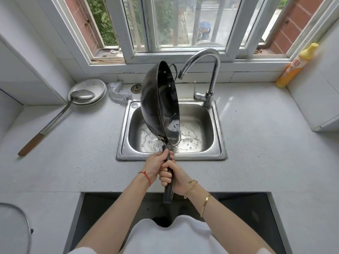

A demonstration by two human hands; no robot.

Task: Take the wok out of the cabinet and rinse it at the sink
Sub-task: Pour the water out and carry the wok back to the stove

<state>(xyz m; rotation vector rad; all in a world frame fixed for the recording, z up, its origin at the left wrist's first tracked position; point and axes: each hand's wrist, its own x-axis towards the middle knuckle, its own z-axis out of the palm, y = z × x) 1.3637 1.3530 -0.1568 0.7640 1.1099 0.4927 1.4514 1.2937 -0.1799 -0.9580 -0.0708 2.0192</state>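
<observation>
A black wok (159, 101) stands tilted on its edge over the steel sink (218, 132), its open side facing right. Water runs off its lower rim into the basin. Both hands grip the long black handle (168, 191). My left hand (156, 165) holds it higher up, near the wok. My right hand (174, 177) wraps it just below. The chrome tap (211, 70) arches behind the wok with its spout to the right of the wok's upper rim; no water comes from the spout.
On the grey counter to the left lie a long ladle with a wooden grip (55, 120), stacked white plates (95, 87) and a metal scourer (117, 92). A yellow detergent bottle (297, 65) leans at the right wall. An open dark cabinet space (102, 213) lies below.
</observation>
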